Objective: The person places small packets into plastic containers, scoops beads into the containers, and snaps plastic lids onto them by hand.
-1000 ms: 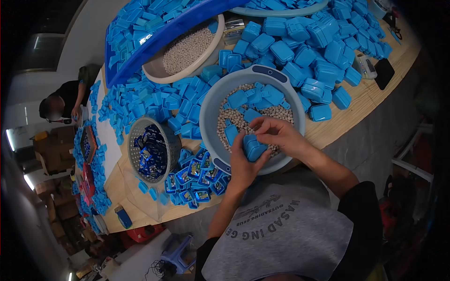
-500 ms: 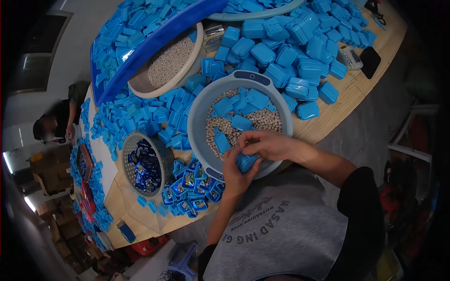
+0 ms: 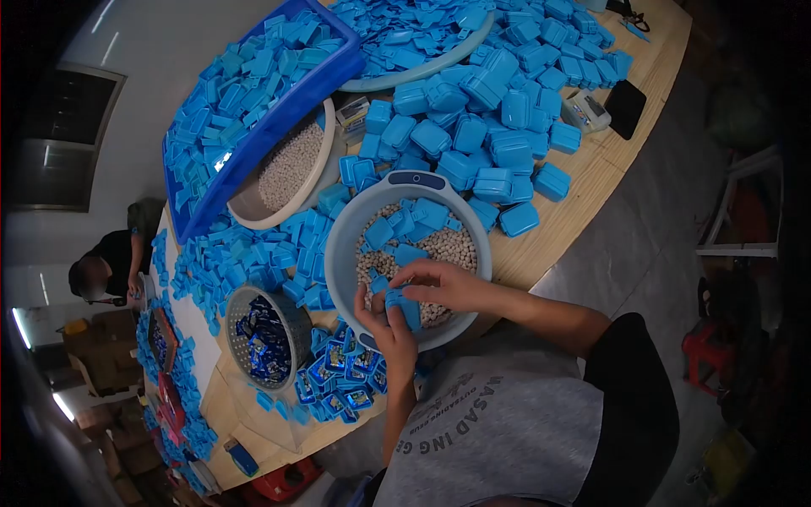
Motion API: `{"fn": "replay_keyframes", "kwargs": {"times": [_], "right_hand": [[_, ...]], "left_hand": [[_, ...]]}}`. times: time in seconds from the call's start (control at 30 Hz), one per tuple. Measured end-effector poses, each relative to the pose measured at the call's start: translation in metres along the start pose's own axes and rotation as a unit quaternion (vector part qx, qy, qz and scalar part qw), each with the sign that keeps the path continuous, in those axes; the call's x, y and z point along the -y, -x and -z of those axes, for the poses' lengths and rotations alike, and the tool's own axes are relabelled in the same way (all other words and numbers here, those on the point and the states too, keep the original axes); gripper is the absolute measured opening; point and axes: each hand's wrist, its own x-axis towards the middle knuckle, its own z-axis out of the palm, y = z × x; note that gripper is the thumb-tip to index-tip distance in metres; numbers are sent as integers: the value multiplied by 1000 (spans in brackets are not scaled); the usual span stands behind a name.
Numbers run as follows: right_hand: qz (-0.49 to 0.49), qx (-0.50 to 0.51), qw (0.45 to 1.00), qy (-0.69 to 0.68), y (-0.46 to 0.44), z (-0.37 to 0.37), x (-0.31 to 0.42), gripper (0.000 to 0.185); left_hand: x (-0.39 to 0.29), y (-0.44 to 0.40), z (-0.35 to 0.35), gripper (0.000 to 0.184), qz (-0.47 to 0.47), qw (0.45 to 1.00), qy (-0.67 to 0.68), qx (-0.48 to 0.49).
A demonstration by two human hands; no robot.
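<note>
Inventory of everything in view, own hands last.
table: 1, tan, centre
basin: 1, grey-blue, on table
bin: 1, blue, upper left
tub: 1, cream, beside bin
bowl: 1, pale blue, top
beads: many, beige, basin and tub
basket: 1, grey, left of basin
packets: many, blue, in basket
case pieces: many, blue, across table
slab: 1, black, upper right
co-worker: 1, black top, left
held piece: 1, blue, over basin
left hand, right hand: 1 each, bare, at piece

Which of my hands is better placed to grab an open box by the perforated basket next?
Probably your left hand: it is nearer the open boxes. Your right hand is over the basin, farther off. Both hands are on the blue case, though, so the left would need freeing first.
</note>
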Motion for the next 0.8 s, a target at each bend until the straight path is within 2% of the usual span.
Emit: {"fn": "replay_keyframes", "kwargs": {"times": [0.1, 0.3, 0.4, 0.47, 0.5, 0.53, 0.57, 0.63, 0.67, 0.73, 0.8], "right_hand": [[65, -18, 982, 176, 10, -6, 5, 37], [58, 4, 977, 207, 13, 0, 13, 44], [107, -96, 979, 144, 11, 22, 30, 43], [181, -235, 940, 167, 11, 52, 50, 42], [223, -286, 897, 253, 9, 72, 60, 39], [247, -333, 847, 333, 6, 93, 64, 39], [269, -377, 786, 410, 4, 110, 65, 39], [262, -425, 729, 469, 0, 129, 65, 39], [263, -433, 701, 501, -1, 135, 62, 39], [266, -446, 643, 563, -4, 144, 58, 38], [252, -466, 616, 584, -3, 143, 59, 38]], "left_hand": [[-2, -2, -4, 48, -27, 999, -9, -29], [5, 2, -4, 53, -79, 997, -2, -9], [3, -9, -8, 44, -141, 987, -61, -44], [4, -13, 0, 33, -101, 988, -115, -2], [6, -12, 6, 28, -75, 987, -144, 16], [8, -12, 7, 20, -66, 988, -135, -19], [8, -13, 12, 21, -85, 976, -198, -17], [5, -20, 20, 22, -125, 940, -318, -9], [7, -22, 22, 25, -93, 939, -332, 6], [13, -22, 23, 27, -120, 900, -417, 31], [15, -21, 20, 27, -123, 875, -467, 41]]}}
